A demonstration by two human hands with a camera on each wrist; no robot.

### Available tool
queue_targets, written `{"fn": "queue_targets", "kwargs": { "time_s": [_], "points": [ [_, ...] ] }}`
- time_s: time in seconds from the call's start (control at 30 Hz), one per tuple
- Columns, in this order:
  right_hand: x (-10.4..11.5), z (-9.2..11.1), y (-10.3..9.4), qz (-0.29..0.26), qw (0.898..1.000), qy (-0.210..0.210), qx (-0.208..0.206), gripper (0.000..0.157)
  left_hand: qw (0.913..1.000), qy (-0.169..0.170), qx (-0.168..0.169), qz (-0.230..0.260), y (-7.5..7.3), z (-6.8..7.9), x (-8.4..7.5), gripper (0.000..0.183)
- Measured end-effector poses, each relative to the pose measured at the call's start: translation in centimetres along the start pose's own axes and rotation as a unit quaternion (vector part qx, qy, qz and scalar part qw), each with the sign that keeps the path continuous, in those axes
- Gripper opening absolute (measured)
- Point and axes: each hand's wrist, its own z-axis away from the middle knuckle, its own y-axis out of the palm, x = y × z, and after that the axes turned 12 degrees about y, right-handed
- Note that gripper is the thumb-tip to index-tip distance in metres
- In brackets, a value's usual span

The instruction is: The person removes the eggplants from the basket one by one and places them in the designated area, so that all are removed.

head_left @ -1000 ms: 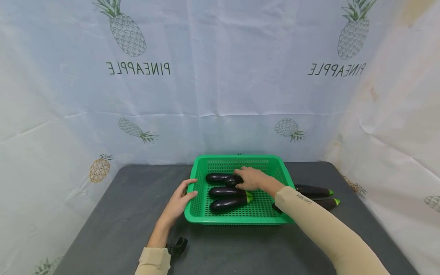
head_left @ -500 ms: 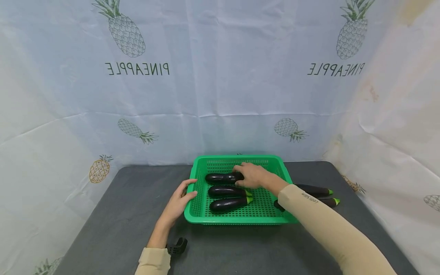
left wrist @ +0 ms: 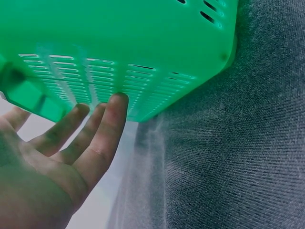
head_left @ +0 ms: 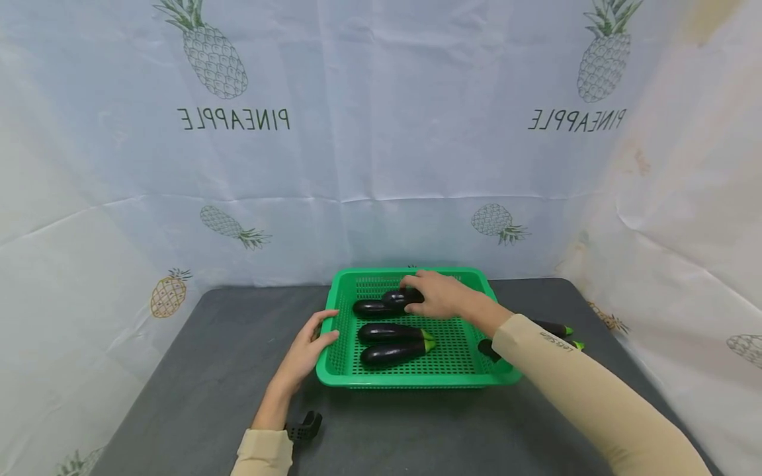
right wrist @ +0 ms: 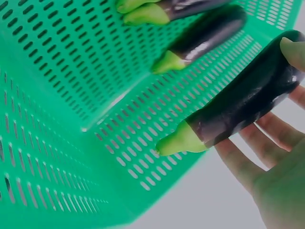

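In the head view, my right hand [head_left: 442,295] grips an eggplant [head_left: 401,297] over the back of a green slotted basket [head_left: 417,381]. Thumb and fingers lie around its dark body in the right wrist view, and its green stem end [right wrist: 183,140] points away from the palm. Just below it, another eggplant [head_left: 372,309] lies in the basket. Two more eggplants [head_left: 389,354] lie side by side nearer the front. My left hand [head_left: 306,350] rests against the basket's left side; in the left wrist view its fingers [left wrist: 106,138] extend, fairly straight, against the slotted wall.
Right of the basket, more eggplants [head_left: 553,328] lie on the dark tabletop [head_left: 238,357], partly hidden by my right sleeve. A black strap [head_left: 305,426] is by my left wrist. A pineapple-printed cloth [head_left: 381,145] hangs behind the table.
My right hand has lifted the eggplant slightly and shifted it toward the basket's back wall, showing more of the eggplant below. The left hand stays at the basket's side.
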Motion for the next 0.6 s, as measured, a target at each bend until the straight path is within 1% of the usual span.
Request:
{"fn": "queue_targets", "kwargs": {
  "time_s": [0.33,0.6],
  "points": [
    [0.7,1.9,-2.4,-0.014,1.000,-0.013,-0.011,0.052,1.0000,-0.004,-0.003,-0.001,-0.1,-0.1,0.1,0.047],
    [-0.1,4.1,-4.2,-0.027,0.999,-0.022,-0.037,0.051,1.0000,-0.005,0.002,0.006,0.0,-0.1,-0.1,0.048]
  ]
}}
